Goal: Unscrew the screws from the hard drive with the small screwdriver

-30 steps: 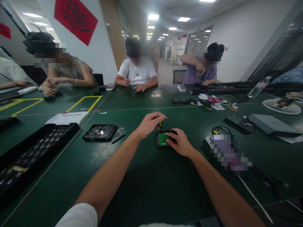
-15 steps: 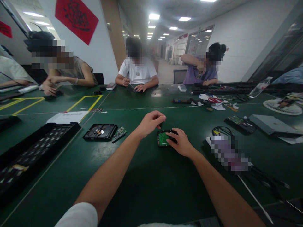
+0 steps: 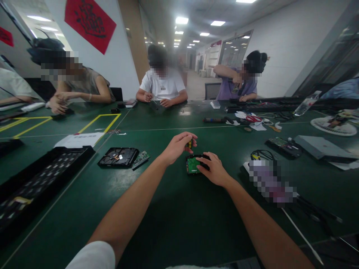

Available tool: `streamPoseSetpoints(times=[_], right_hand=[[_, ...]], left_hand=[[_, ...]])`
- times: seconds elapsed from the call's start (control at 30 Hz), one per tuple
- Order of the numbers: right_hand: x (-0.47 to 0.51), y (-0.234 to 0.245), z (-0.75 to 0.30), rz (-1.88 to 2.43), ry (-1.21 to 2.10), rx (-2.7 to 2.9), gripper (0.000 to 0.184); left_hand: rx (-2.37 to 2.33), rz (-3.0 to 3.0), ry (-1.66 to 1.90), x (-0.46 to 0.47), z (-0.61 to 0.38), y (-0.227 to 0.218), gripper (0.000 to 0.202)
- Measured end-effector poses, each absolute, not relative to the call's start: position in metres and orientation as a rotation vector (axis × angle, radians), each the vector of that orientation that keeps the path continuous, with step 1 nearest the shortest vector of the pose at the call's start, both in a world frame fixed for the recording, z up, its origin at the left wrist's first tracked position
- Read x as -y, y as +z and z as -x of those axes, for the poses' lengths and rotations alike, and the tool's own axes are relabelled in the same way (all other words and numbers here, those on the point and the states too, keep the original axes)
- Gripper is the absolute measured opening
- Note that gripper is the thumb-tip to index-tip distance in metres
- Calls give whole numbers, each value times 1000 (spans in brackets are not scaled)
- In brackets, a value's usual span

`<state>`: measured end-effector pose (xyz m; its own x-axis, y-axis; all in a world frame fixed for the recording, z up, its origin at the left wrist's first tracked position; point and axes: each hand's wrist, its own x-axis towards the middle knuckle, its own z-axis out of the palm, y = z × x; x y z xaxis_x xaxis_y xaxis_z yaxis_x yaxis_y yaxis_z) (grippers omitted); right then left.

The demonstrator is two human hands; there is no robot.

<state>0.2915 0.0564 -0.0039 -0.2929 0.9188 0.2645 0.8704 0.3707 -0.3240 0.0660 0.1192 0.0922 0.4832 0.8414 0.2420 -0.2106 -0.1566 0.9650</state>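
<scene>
Left hand (image 3: 177, 148) clasps yellow-and-black handle (image 3: 190, 144); just beside it, right hand (image 3: 215, 170) grips black rectangular drive (image 3: 204, 157), green circuit board (image 3: 192, 164) still fitted.

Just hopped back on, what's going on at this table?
The person's right hand rests on a hard drive lying circuit-board side up. The left hand holds a yellow-and-black handle, probably a screwdriver's, near the drive's far edge; its tip can't be made out. Off to the left lie another hard drive and a loose circuit board.
</scene>
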Motion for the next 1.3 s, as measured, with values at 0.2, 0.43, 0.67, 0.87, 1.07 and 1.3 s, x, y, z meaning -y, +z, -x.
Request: streamPoseSetpoints(times=[0.2, 0.43, 0.67, 0.87, 1.07, 1.3], right_hand=[[-57, -5, -291, 1542, 155, 2235, 44], [-57, -6, -293, 1548, 197, 2228, 45], [-57, -6, -293, 1542, 182, 2234, 46], [-58, -6, -293, 1539, 177, 2236, 45], [-59, -8, -294, 1552, 173, 2229, 45], [-58, -7, -293, 1548, 171, 2226, 44]], left_hand=[[-677, -1468, 1056, -119, -65, 92, 29], [-814, -1600, 1119, -119, -63, 91, 35], [-734, -1655, 1075, -117, -63, 95, 27], [-699, -1654, 1033, -117, -64, 95, 28], [-825, -1616, 1144, -118, -64, 90, 33], [-679, -1591, 1123, -119, -67, 91, 34]])
